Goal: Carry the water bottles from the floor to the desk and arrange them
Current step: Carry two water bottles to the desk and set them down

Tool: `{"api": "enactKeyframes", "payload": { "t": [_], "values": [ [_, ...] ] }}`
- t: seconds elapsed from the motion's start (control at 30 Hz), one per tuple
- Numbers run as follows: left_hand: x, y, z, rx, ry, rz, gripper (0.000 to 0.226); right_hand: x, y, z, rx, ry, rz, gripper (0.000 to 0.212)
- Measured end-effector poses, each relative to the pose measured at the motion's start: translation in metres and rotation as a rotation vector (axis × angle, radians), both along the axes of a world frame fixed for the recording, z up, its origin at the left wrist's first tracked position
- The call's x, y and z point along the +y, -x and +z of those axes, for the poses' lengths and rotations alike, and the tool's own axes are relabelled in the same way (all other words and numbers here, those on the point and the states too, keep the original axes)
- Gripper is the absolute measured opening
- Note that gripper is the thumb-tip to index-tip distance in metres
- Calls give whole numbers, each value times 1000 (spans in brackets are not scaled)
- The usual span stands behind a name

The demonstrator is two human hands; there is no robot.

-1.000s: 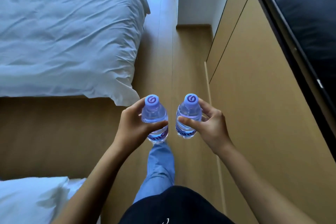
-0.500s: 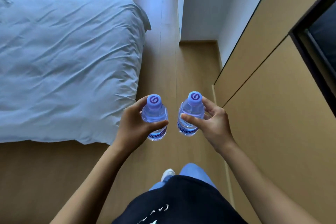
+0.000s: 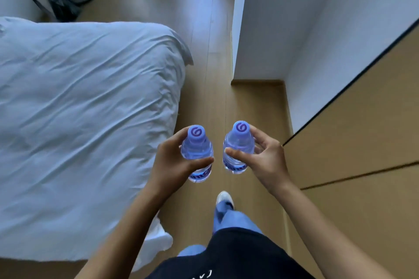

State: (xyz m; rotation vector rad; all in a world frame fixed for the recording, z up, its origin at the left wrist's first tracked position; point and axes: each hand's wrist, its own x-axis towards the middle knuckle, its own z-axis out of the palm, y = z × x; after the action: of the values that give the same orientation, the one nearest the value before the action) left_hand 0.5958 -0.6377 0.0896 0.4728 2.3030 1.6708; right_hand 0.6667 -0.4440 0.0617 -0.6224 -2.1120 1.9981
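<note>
So, head view, looking straight down: the person holds two small water bottles out in front, one per hand, both upright with purple swirl caps facing the camera. The left hand (image 3: 174, 163) wraps around the left bottle (image 3: 196, 154), thumb across its front and fingers curled behind. The right hand (image 3: 266, 161) grasps the right bottle (image 3: 237, 149) the same way, thumb pressed on the near side, fingers round the far side up by the neck. The two bottles sit side by side, close but not touching, a strip of wood floor (image 3: 210, 70) showing between them.

Taking the bed (image 3: 86, 108) as the landmark: both bottles hang in the air just right of its rumpled white cover, over the aisle. Further right of the bed is a white wall (image 3: 294, 29) and tan cabinet fronts (image 3: 362, 142). Beyond the bed's far corner there's a dark bag (image 3: 56, 4) on the floor. Below the bottles, a blue trouser leg (image 3: 226, 217) and white shoe (image 3: 224, 197) step forward.
</note>
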Motion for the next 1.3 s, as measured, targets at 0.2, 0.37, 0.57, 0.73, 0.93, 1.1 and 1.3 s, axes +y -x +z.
{"api": "enactKeyframes", "payload": {
  "t": [0.2,0.37,0.57,0.73,0.93,1.1,1.3],
  "values": [
    [57,118,8,6,-16,11,52,61,123,13,8,-53,52,76],
    [87,215,3,-8,-32,29,55,91,218,12,3,-41,64,73],
    [119,358,-5,14,-33,-15,56,122,348,7,17,-25,52,68],
    [146,485,-2,8,-20,-64,57,145,468,10,5,-36,6,78],
    [173,611,9,96,35,-87,55,171,591,16,4,-23,-25,74],
    [208,708,6,93,33,-80,51,205,689,12,-1,-4,-20,75],
    [264,828,7,116,23,-36,53,263,820,9,39,-75,48,64]
  ]
}}
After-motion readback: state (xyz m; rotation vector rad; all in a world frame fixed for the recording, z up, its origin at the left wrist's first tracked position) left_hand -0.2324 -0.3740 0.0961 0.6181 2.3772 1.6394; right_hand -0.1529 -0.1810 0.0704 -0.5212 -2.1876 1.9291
